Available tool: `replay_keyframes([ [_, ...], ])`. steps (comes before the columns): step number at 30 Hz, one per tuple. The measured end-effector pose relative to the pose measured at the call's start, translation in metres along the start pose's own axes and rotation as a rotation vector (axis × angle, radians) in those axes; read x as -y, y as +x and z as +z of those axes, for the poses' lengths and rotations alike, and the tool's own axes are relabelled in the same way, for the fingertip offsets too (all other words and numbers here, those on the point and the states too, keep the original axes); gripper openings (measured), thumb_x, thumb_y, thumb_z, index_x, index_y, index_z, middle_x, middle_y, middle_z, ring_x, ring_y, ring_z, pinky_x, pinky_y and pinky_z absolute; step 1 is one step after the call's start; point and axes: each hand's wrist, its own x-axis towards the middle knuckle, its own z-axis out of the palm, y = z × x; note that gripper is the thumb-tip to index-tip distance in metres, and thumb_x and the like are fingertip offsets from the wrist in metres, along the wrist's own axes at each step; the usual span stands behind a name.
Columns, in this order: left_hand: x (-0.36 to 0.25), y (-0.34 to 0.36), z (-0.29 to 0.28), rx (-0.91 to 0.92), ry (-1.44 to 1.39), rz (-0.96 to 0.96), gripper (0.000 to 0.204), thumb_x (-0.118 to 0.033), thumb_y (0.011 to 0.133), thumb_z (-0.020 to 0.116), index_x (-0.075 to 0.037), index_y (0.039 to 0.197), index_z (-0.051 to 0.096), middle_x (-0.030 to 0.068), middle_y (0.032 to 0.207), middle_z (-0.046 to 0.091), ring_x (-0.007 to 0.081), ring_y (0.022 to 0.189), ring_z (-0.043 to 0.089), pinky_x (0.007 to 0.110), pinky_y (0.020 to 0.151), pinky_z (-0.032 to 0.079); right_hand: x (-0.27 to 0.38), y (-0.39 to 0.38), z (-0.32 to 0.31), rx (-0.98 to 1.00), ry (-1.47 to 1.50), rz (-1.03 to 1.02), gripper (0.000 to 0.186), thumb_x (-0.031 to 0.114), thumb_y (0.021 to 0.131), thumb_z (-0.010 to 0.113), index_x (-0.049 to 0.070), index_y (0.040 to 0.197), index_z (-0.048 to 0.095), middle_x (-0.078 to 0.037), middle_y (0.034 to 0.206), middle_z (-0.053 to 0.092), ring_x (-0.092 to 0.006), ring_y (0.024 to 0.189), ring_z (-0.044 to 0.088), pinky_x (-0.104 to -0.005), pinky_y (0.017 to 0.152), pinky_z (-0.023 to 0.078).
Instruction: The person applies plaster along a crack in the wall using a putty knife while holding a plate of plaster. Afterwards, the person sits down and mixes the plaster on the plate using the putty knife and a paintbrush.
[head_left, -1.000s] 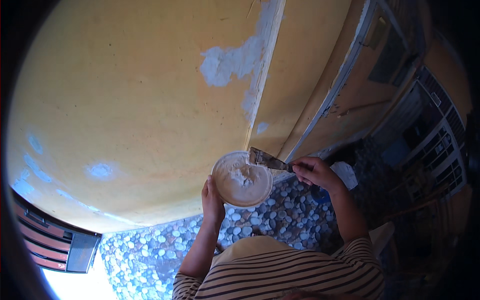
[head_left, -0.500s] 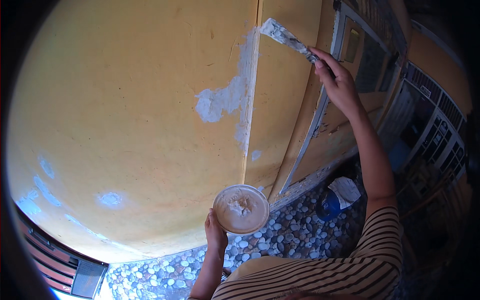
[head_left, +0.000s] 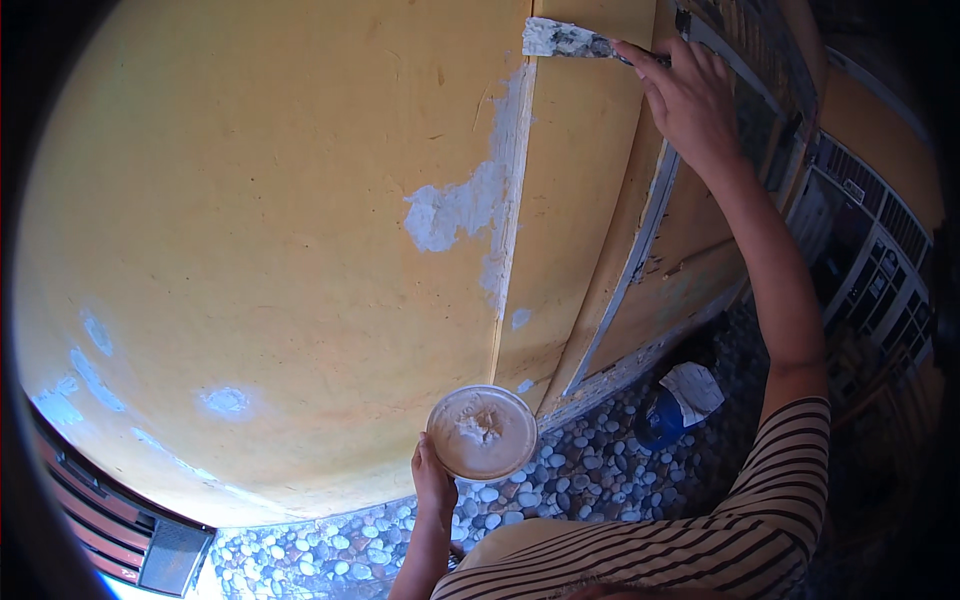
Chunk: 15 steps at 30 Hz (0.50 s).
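My right hand (head_left: 690, 105) grips a putty knife (head_left: 565, 38) smeared with white paste, raised high at the upper end of a narrow vertical trim strip (head_left: 510, 235) on the yellow wall (head_left: 250, 200). The blade lies at or against the wall there. My left hand (head_left: 433, 470), low near my body, holds a round shallow tub lid (head_left: 480, 450) with a mound of off-white putty (head_left: 480, 422) on it. Pale grey patches (head_left: 450, 210) run beside the trim, and smaller ones mark the lower left of the wall.
A blue bucket (head_left: 657, 425) with a pale sheet (head_left: 690, 392) on it stands by the wall base on pebble-patterned flooring (head_left: 565, 480). Window and door frames (head_left: 865, 270) are at the right; a slatted reddish structure (head_left: 100, 505) is at the lower left.
My right hand has lifted the knife from beside the putty lid up to the top of the trim and levelled the blade there. My left hand and the lid appear lower in view.
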Motion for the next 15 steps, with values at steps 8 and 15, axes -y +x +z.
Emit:
replay_keyframes([
  [8,0.005,0.008,0.007,-0.004,-0.009,-0.034,0.05,-0.037,0.107,0.038,0.007,0.123,0.054,0.0159,0.117,0.064,0.0209,0.104,0.064,0.032,0.091,0.052,0.008,0.015,-0.006,0.059,-0.075,-0.032,0.045,0.009,0.085,0.064,0.022,0.128,0.065,-0.005,0.1,0.055,-0.0232,0.098,0.053,-0.0403,0.089,0.041],
  [15,0.009,0.016,0.003,0.017,0.023,-0.057,0.051,-0.037,0.107,0.038,0.008,0.125,0.054,0.0162,0.117,0.064,0.0212,0.104,0.063,0.032,0.092,0.052,0.036,0.039,-0.039,0.161,-0.253,-0.111,0.055,0.005,0.084,0.063,0.021,0.137,0.059,-0.006,0.106,0.059,-0.0239,0.1,0.056,-0.0391,0.088,0.044],
])
